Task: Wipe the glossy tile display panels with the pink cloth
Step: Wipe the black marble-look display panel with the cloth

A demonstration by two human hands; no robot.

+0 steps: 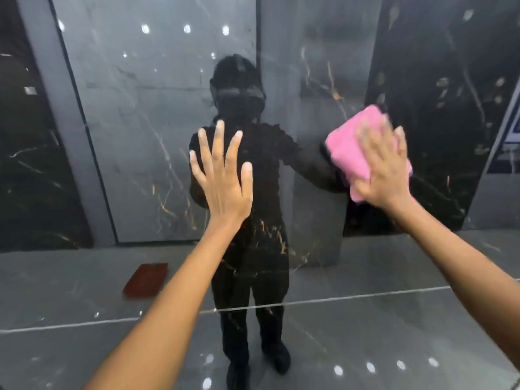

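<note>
Wiping under way: the right hand, fingers flat and blurred, presses the folded pink cloth against the glossy dark panel, the left hand spread flat and holding nothing beside it; how much remains unwiped cannot be judged.

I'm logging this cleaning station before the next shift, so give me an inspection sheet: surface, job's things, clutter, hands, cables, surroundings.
Surface: glossy dark tile panel with gold veining, mirror-like, showing the person's dark reflection and ceiling light spots.
Job's things: pink cloth, folded, flat against the panel under the right hand.
Clutter: nothing seen on the panel; a reddish-brown rectangle shows low on the left, apparently a reflection.
Hands: left hand flat, fingers spread against the panel; right hand presses the cloth, blurred.
Cables: nothing seen.
Surroundings: further dark marble-look panels at both sides; a white frame edge at far right.
</note>
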